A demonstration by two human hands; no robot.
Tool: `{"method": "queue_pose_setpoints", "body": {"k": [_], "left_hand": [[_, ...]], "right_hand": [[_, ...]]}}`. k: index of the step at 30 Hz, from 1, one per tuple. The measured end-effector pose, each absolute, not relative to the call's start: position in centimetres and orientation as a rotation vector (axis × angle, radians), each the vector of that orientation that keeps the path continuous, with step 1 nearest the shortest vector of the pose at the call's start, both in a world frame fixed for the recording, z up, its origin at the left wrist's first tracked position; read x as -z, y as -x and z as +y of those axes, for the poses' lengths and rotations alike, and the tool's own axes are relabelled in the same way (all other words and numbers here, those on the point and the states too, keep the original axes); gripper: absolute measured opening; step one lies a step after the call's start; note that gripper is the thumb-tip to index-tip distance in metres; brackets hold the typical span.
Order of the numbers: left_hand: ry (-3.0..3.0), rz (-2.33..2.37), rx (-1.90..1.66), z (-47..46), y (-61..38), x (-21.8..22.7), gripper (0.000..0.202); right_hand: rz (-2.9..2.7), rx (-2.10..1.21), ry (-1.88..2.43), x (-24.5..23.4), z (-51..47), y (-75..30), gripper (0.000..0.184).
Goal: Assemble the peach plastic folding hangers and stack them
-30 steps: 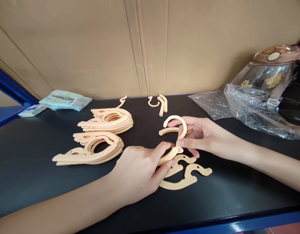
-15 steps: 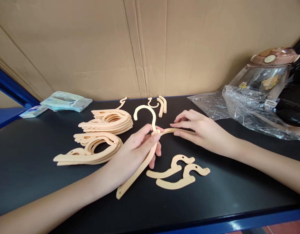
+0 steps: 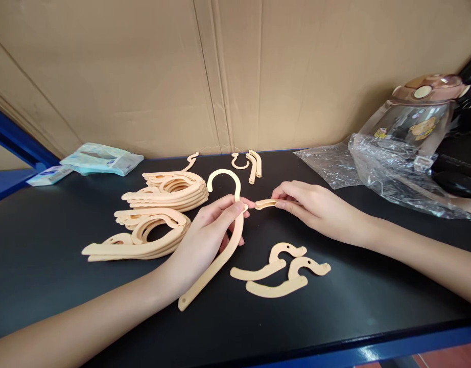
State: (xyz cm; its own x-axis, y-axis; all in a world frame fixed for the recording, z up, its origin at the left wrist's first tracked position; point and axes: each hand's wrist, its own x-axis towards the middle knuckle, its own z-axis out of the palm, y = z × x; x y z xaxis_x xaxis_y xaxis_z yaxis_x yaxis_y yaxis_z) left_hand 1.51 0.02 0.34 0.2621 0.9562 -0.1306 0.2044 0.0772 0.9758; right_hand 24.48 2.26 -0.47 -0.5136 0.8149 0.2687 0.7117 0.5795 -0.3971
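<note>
Between the thumb and fingers of my left hand [image 3: 212, 225] is a cream plastic hanger piece [image 3: 220, 255], its hook curving up and one long arm slanting down toward me. My right hand [image 3: 312, 204] pinches a separate hanger arm [image 3: 266, 204], whose near end points at the joint of the hooked piece with a small gap between them. On the black tabletop below my hands lie two hanger arms [image 3: 276, 289] and two curved hook parts [image 3: 308, 265], touching one another.
Two stacks of folded hangers, a rear one [image 3: 170, 191] and a front one [image 3: 143, 248], lie left. Loose hanger parts [image 3: 254, 166] rest near the cardboard wall [image 3: 143, 76]. Tissue packs [image 3: 101, 159] are back left; a bottle [image 3: 423, 117] and clear plastic bag [image 3: 392, 174] are right.
My right hand has closed its fingers on the hanger arm and drawn it apart from the hooked piece. My left hand has shifted slightly left with the hook.
</note>
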Motion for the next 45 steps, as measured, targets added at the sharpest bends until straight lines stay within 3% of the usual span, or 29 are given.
{"method": "queue_pose_setpoints", "body": {"k": [17, 28, 45], "left_hand": [[-1.281, 1.0, -0.815, -0.1, -1.5, -0.7, 0.032], [-1.331, 0.878, -0.735, 0.1, -1.2, -0.9, 0.029], [-1.311, 0.87, -0.694, 0.6, -0.8, -1.0, 0.02]], "right_hand": [[-2.584, -0.316, 1.009, -0.6, 0.3, -23.9, 0.043], [-2.509, -0.214, 0.877, 0.0, 0.0, -23.9, 0.04], [-2.386, -0.211, 1.042, 1.3, -0.3, -23.3, 0.045]]}}
